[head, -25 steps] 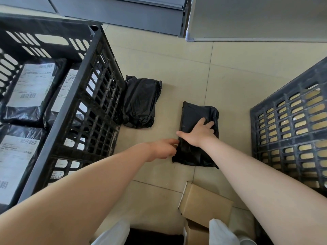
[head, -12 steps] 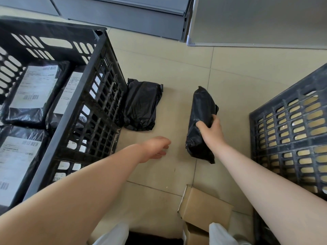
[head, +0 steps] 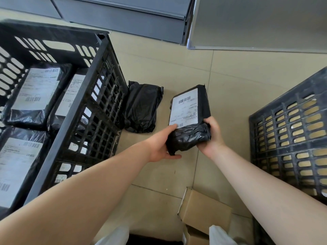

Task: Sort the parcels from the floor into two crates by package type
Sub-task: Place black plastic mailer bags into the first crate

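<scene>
Two forearms reach out from you over the tiled floor [head: 230, 82], past the cardboard boxes [head: 205, 213] near your knees. Your left hand [head: 161, 147] cups the black parcel [head: 190, 119] from below, thumb on its label edge; your right hand [head: 213, 137] grips its right corner. The parcel is lifted, label up, between the left crate [head: 74, 110] and right crate [head: 290, 131]. Another black parcel [head: 141, 108] lies beside the left crate.
</scene>
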Demonstrator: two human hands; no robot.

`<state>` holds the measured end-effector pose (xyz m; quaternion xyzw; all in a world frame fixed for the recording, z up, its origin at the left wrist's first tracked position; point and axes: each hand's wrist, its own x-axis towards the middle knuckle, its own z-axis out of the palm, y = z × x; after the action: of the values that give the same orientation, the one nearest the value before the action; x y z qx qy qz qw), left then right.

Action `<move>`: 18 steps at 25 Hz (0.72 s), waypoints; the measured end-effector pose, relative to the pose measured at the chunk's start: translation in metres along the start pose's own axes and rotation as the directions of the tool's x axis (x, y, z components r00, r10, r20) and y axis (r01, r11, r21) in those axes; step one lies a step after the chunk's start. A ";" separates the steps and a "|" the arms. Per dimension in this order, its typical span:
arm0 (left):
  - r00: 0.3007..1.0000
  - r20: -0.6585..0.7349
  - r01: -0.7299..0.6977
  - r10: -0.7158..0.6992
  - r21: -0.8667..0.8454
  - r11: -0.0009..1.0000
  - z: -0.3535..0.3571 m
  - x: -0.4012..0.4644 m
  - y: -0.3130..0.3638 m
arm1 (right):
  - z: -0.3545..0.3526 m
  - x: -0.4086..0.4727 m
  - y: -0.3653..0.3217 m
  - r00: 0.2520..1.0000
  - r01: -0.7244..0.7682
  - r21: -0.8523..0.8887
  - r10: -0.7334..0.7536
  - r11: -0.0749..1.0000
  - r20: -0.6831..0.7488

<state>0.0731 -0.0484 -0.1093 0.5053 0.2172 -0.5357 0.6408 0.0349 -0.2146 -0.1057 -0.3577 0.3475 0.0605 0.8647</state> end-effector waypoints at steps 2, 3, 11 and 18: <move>0.998 -0.022 -0.065 0.065 -0.006 0.998 -0.005 -0.002 0.002 | -0.001 -0.001 -0.003 0.999 -0.030 -0.067 0.027 0.997 -0.042; 0.994 -0.038 -0.106 0.106 0.014 0.994 -0.009 -0.002 0.004 | -0.001 -0.002 -0.005 0.997 -0.050 -0.126 0.042 0.991 -0.069; 0.930 -0.107 -0.327 0.351 0.196 0.925 -0.015 -0.021 0.029 | 0.003 0.007 -0.009 0.982 -0.044 -0.269 -0.009 0.962 -0.191; 0.893 -0.145 -0.389 0.427 0.232 0.892 0.013 -0.064 0.066 | 0.028 -0.008 -0.051 0.975 0.119 -0.251 -0.162 0.960 -0.155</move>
<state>0.1083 -0.0353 -0.0240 0.6497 0.1123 -0.3562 0.6621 0.0629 -0.2330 -0.0571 -0.4876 0.3854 0.0089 0.7834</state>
